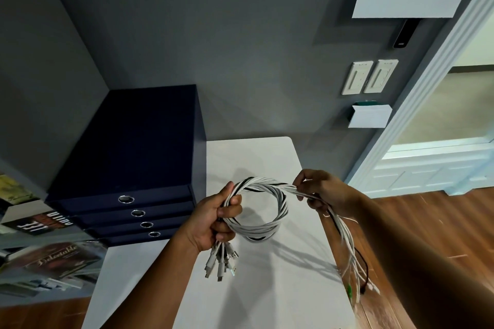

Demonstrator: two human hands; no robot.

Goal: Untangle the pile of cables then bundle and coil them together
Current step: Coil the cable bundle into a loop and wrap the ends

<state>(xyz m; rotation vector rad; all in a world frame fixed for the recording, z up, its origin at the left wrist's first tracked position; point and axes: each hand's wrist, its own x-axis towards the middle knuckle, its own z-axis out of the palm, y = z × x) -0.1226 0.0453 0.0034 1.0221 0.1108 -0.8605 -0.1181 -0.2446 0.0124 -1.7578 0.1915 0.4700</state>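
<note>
Centre frame, above the white bench (pixel 267 302): my left hand (pixel 213 219) grips the cable bundle (pixel 278 211), one loop coiled; right hand (pixel 318 192) pinches the trailing length. Untangling looks done; more coiling remains.

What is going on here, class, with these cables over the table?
A person is coiling a bundle of mostly white cables above a white table. The left hand grips the bundle where one loop closes, with the plugs hanging below the fist. The right hand pinches the bundle at the loop's upper right, and the loose tails hang down past the table's edge, not yet wound in.
</note>
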